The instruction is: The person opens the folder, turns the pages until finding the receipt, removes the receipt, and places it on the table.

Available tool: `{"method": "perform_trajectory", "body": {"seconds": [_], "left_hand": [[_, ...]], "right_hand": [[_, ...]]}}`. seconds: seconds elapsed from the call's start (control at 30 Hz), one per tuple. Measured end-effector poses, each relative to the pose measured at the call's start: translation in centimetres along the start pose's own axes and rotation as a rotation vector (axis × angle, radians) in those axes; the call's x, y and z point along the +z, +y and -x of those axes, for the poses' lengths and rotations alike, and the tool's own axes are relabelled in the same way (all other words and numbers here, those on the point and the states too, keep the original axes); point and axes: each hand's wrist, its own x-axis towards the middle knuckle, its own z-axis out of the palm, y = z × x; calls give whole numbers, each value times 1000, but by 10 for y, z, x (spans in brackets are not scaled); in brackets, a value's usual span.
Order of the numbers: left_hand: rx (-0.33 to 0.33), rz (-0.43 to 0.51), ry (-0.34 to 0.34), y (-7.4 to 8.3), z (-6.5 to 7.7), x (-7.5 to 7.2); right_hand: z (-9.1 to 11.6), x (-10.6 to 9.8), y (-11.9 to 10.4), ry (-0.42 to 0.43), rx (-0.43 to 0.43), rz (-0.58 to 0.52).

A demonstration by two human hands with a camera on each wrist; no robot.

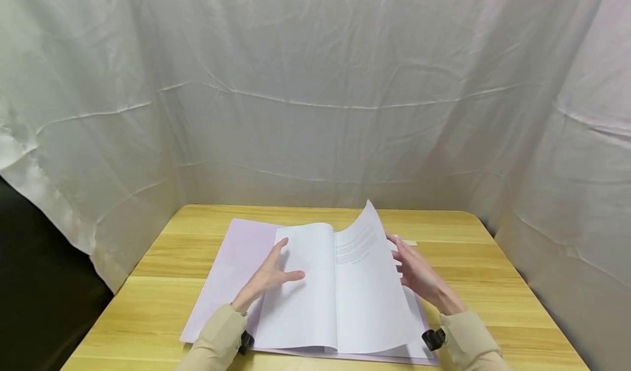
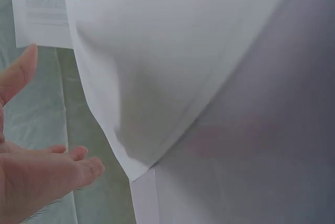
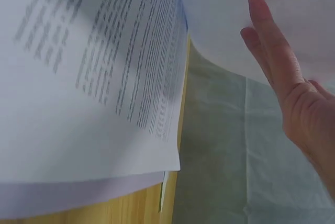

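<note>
"Starting with the head view, where lay the booklet [image 1: 310, 310]?"

"Six o'clock, on the counter [image 1: 498, 289]."

"Left wrist?"

"Left hand [image 2: 31, 177] was at eight o'clock: fingers spread, empty."

"Right wrist?"

"Right hand [image 3: 296, 96], three o'clock, fingers straight; the raised page [image 3: 220, 20], unpinched, could have flopped back."

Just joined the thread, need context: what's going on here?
A person has a lilac-covered booklet open on a wood-grain table. A printed page on the right stands raised and curved, with the right hand at its underside, fingers extended. The left hand is spread over the left-hand page, thumb and fingers apart, gripping nothing. Looks like a page turn in progress; the raised page isn't over yet.
</note>
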Motion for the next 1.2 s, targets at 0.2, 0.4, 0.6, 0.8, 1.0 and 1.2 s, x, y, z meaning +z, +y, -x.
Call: {"method": "perform_trajectory", "body": {"seconds": [0.2,0.4,0.6,0.8,1.0,1.2], "left_hand": [[16,35,-16,2,0,4],[35,80,-30,5,0,7],[69,99,-57,10,0,10],[92,158,-113,14,-3,14],[94,230,-183,20,-6,19],[105,322,-238,25,-10,23]], "right_hand": [[0,11,1,19,22,46],[-4,22,0,50,48,122],[-8,30,2,67,70,163],[-11,36,2,54,63,186],[-14,40,3,34,53,187],[-17,43,3,1,41,176]]}}
